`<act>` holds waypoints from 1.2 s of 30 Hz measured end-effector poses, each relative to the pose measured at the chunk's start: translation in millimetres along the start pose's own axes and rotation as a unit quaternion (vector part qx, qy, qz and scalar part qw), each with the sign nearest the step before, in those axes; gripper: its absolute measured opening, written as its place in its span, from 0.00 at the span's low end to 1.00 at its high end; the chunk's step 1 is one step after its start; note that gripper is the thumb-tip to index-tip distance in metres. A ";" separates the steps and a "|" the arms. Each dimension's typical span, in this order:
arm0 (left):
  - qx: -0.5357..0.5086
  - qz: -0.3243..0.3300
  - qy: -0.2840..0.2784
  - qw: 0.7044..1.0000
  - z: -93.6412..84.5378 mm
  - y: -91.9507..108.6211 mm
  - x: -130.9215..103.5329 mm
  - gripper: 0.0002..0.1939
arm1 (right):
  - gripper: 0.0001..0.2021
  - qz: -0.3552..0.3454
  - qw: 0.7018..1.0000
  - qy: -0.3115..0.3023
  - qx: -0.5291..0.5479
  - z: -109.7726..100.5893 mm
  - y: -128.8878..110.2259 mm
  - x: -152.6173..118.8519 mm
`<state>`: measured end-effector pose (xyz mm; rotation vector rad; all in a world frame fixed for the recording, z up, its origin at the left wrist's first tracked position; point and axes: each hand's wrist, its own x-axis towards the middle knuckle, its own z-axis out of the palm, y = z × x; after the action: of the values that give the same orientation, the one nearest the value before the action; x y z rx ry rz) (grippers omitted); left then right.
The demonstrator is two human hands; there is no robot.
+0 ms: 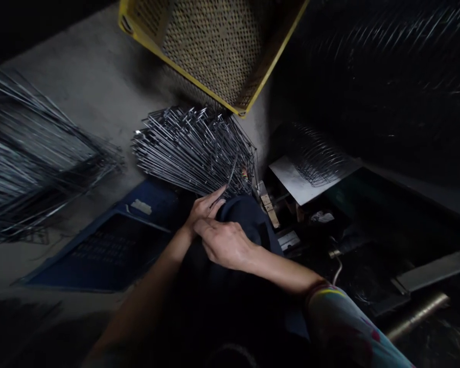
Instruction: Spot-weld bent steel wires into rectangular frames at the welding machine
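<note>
In front of my lap, my left hand (205,208) is closed, with a thin metal wire (233,171) pinched between thumb and fingers and slanting up from the fingertips. My right hand (228,243) lies across it from the right, its fingers curled against the left palm. Whatever those right fingers grip is hidden. Just beyond both hands is a dense heap of metal wires (184,148), some with bent ends. Dark cloth over my knee (245,212) sits directly under the hands.
A yellow plastic crate (210,92) stands beyond the heap. More long wires (34,153) lie at left, blurred. Near my left arm is a blue bin (76,266). On the right are a pale metal plate (302,181), coiled wire (318,158) and a metal cylinder (419,317).
</note>
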<state>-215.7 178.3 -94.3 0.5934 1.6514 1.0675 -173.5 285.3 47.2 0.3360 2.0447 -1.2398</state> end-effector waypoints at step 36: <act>-0.056 -0.078 0.113 0.989 9.2 43.8 22.6 0.16 | 0.23 0.064 0.968 0.148 0.190 11.1 194.4 157.8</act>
<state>-220.2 220.8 -68.0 0.2720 1.7870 1.1341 -174.9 352.8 -194.1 0.8651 1.9764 -1.5757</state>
